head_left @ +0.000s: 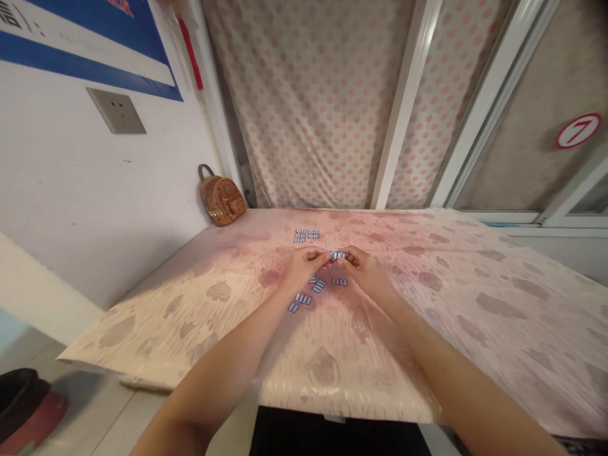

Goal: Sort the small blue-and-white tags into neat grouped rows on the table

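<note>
Over the middle of the table, my left hand (pixel 306 263) and my right hand (pixel 365 267) pinch a small blue-and-white striped piece (pixel 337 255) between them, one at each end. Just below the hands lies a similar striped piece (pixel 339 282). Nearer to my left forearm are several more, among them a tilted piece (pixel 318 287), a piece with bars (pixel 303 299) and a shorter piece (pixel 293 308). Beyond my left hand, a group of striped pieces (pixel 300 236) is laid close together in rows. Their exact kind is too small to make out.
A patterned cloth (pixel 475 278) covers the table. At its back left corner a small brown backpack (pixel 223 199) leans by the wall. Behind the table hang dotted curtains (pixel 313 107) within white frames. A dark and red container (pixel 33 411) stands on the floor at left.
</note>
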`<state>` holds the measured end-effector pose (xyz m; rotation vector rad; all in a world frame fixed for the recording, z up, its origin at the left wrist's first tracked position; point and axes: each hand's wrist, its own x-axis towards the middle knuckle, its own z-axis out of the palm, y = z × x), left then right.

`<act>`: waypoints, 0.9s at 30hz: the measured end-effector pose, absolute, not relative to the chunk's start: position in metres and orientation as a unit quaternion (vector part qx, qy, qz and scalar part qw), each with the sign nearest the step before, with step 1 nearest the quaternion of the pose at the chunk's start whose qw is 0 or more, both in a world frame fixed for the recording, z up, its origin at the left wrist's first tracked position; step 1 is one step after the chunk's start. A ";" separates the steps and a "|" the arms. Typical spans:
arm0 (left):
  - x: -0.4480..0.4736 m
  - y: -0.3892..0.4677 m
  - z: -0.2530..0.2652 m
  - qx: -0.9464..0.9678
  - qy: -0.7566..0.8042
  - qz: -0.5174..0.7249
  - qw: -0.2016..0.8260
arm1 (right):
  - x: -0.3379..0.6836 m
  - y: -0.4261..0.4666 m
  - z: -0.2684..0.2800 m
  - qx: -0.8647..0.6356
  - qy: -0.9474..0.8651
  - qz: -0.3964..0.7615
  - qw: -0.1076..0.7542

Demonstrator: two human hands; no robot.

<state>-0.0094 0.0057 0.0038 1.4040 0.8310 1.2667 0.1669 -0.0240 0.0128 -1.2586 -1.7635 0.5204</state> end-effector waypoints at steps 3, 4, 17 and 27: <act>-0.009 0.006 0.004 0.602 0.337 0.522 0.501 | 0.168 -0.020 0.012 -0.469 -0.686 0.285 0.478; -0.009 0.007 0.004 0.604 0.335 0.520 0.503 | 0.168 -0.019 0.013 -0.462 -0.677 0.305 0.484; -0.009 -0.006 0.019 0.692 0.250 0.495 0.462 | 0.171 -0.022 0.018 -0.385 -0.558 0.566 0.470; -0.009 -0.013 0.026 0.704 0.239 0.538 0.398 | 0.173 -0.021 0.010 -0.292 -0.454 0.696 0.474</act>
